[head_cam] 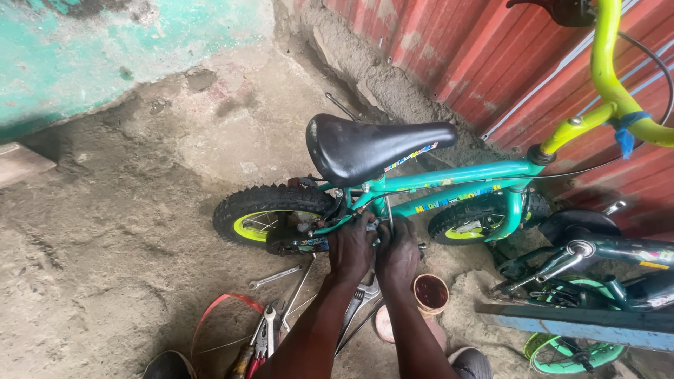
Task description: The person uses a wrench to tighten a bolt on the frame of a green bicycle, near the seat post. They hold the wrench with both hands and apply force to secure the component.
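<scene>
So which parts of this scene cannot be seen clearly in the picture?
- Head view: what the left hand and right hand grip at the bike frame is hidden by the hands themselves.
- Handlebar: cut off by the top and right edges.
- Second bike: cut off by the right edge.
- Pliers: handles partly cut off by the bottom edge.

both hands, left hand (351,247) and right hand (397,254), side by side, fingers curled.

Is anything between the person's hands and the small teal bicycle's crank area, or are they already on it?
Nothing visible stands between. The left hand and right hand both rest against the crank area under the black saddle of the small teal children's bicycle. Whether the fingers grip a tool or part cannot be told.
</scene>
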